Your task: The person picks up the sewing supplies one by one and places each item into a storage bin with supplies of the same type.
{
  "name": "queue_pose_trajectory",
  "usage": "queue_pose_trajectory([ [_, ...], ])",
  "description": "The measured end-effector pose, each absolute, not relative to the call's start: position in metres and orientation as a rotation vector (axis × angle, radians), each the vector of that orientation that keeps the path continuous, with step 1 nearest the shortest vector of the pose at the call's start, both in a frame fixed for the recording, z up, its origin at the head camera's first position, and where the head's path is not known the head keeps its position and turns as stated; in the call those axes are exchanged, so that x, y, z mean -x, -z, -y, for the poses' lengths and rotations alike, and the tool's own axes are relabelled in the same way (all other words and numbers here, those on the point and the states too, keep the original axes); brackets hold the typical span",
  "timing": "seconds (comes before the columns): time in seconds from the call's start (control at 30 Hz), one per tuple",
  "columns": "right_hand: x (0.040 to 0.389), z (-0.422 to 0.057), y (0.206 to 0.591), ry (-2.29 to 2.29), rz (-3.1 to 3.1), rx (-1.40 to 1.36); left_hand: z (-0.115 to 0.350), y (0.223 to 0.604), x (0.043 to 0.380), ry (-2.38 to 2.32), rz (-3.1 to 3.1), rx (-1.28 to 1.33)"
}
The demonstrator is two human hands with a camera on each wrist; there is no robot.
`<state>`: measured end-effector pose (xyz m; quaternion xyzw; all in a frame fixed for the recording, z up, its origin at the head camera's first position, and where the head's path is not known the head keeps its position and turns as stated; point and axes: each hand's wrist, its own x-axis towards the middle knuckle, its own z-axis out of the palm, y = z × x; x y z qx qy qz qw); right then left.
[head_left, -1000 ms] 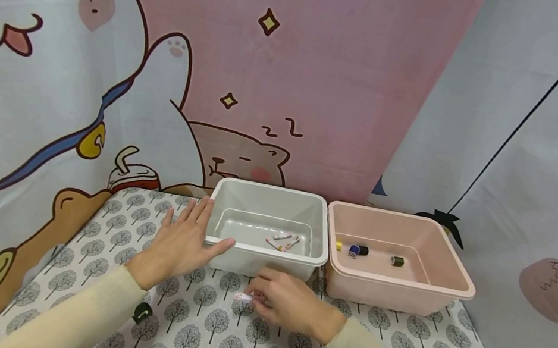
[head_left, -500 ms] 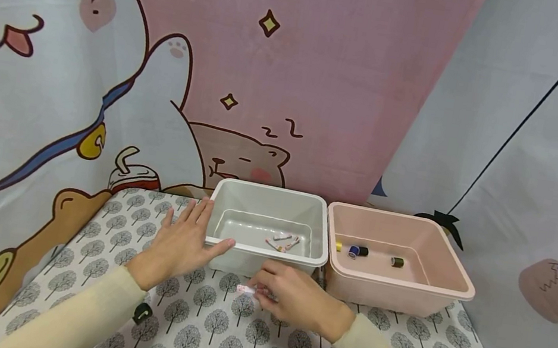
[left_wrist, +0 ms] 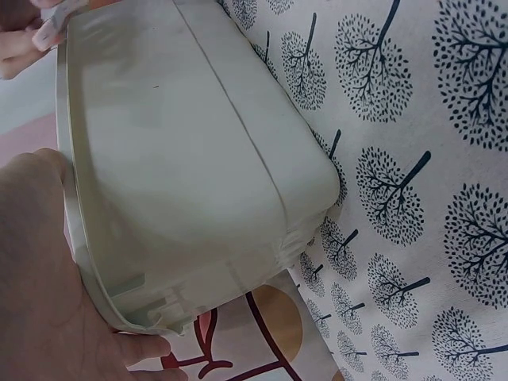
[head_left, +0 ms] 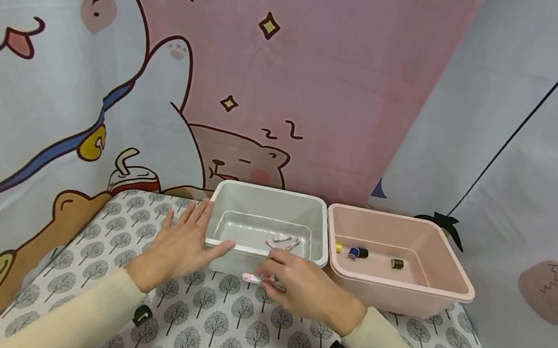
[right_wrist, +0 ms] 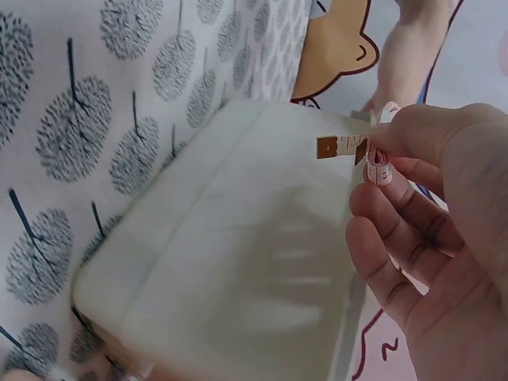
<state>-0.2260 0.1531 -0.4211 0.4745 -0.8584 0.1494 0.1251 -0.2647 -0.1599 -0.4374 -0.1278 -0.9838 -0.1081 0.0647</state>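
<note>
My right hand (head_left: 308, 286) pinches a small rolled tape measure (right_wrist: 379, 171) between thumb and fingers. In the right wrist view, the tape's metal-tipped end sticks out beside the roll. The hand is just in front of the white bin (head_left: 239, 261), near the height of its front rim. My left hand (head_left: 175, 255) rests on the bin's left rim with the fingers extended and the thumb along the front edge. Inside the bin lie several small whitish strips (head_left: 281, 239) with pink and orange marks, partly hidden by the front rim.
To the right, a pink bin (head_left: 401, 294) stands against the white one. It holds several thread spools, among them a blue spool (head_left: 354, 253) and a dark green spool (head_left: 397, 264). A tree-print cloth (head_left: 212, 332) covers the table; a cartoon curtain (head_left: 335, 86) hangs behind.
My right hand has risen from the cloth toward the white bin's front rim, a little to the right, carrying the tape measure. The left hand has stayed in place.
</note>
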Motion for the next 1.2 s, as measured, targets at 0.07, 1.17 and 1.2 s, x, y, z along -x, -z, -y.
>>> queue_pose_trajectory([
  [0.07,0.228,-0.154,0.416,-0.431,2.493,-1.382,0.16,0.437,0.265,0.328,2.971,0.383],
  [1.17,0.287,-0.158,0.363,-0.506,2.483,-1.325,0.161,0.44,0.267,0.311,2.956,0.387],
  [1.2,0.29,-0.157,0.363,-0.503,2.482,-1.321,0.16,0.44,0.267,0.316,2.956,0.389],
])
